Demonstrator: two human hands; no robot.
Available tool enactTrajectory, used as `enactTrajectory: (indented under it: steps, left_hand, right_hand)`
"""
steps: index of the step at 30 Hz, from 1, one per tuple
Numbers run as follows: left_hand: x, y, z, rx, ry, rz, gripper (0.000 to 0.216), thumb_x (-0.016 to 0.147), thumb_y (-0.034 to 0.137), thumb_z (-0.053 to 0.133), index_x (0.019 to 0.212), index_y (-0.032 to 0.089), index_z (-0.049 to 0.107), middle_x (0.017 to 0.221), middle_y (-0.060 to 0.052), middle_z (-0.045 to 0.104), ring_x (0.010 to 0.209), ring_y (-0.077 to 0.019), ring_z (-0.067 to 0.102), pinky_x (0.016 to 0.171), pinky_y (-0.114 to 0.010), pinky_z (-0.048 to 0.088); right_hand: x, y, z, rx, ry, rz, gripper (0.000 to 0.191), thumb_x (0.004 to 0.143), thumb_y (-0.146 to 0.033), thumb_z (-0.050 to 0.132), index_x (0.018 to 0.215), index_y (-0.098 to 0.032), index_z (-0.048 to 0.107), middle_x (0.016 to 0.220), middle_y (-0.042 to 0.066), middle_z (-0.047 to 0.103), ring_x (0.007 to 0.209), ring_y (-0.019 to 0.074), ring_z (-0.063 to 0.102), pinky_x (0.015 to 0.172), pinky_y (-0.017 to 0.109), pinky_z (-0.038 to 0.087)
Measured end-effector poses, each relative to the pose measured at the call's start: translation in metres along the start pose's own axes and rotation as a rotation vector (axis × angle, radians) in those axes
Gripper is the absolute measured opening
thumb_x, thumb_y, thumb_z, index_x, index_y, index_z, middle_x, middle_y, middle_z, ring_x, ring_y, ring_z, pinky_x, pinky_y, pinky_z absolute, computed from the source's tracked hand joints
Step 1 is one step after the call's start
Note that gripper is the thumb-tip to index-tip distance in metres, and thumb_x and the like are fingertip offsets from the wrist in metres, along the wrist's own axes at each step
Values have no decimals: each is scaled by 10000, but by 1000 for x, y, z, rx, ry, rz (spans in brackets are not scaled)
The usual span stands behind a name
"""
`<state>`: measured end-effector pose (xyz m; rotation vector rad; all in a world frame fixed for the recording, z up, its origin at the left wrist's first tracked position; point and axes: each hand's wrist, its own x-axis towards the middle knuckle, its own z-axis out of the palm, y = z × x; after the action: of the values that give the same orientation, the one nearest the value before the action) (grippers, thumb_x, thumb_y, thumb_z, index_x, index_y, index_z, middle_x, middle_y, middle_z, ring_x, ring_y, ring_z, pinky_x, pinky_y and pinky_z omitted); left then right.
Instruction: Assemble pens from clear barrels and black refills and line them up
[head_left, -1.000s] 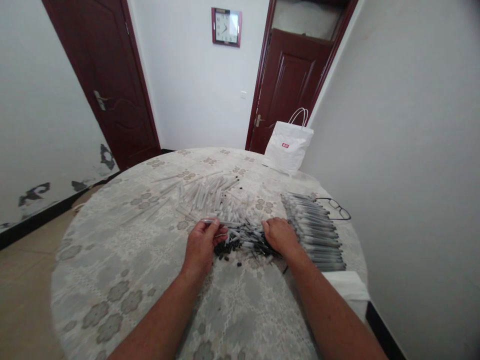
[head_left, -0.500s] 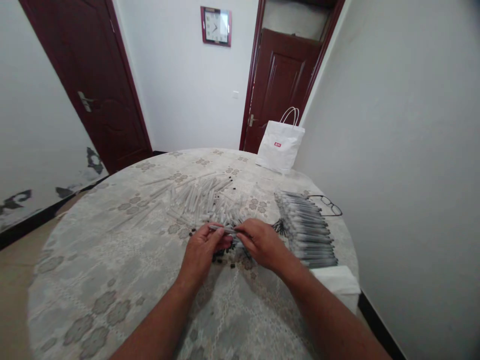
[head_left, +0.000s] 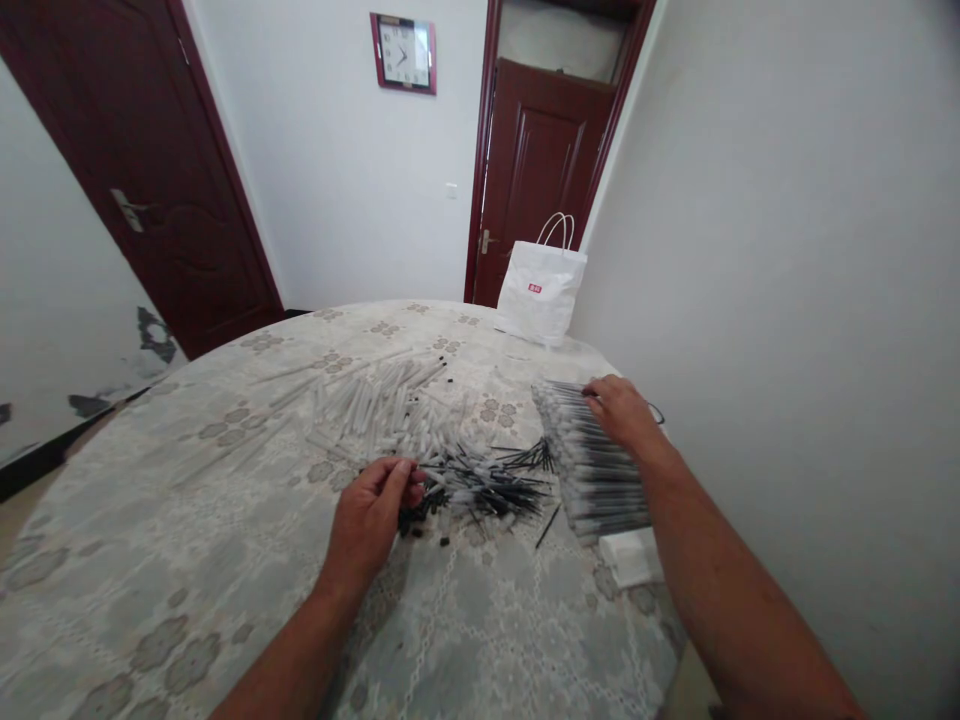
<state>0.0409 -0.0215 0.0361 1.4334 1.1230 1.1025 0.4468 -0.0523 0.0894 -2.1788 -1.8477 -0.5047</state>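
My left hand [head_left: 379,495] is closed in a pinch beside a pile of thin black pen refills [head_left: 506,490]. Whatever its fingertips hold is too small or hidden to name. To the right, my right hand [head_left: 619,405] curls over the far end of a stack of pens [head_left: 600,465], fingers closed on a pen that is mostly hidden. Those pens lie side by side, whitish at their left ends and dark along the rest. Loose whitish pen barrels [head_left: 375,400] spread beyond my left hand. Small black caps or plugs [head_left: 420,518] are gathered beneath and beside it.
A patterned cloth covers the round table [head_left: 247,560]. At the back stands a white paper bag [head_left: 541,295]. A folded white item [head_left: 634,557] lies at the near end of the pen stack. Glasses [head_left: 658,412] are mostly hidden behind my right hand. A wall rises close on the right.
My hands were together over the pile, holding a pen barrel between them. Since then my right hand has moved right to the far end of the pen stack; the left stayed by the refills.
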Motion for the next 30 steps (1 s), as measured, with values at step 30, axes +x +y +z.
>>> enactTrajectory:
  steps: [30]
  left_hand:
    - [16, -21, -22, 535, 193, 218, 283, 801, 123, 433, 950, 209, 658, 956, -42, 720, 933, -200, 657, 877, -319, 483]
  right_hand:
    - [-68, -187, -7, 510, -306, -402, 208, 927, -236, 576, 1101, -210, 686, 1035, 61, 696, 980, 182, 632, 881, 267, 445]
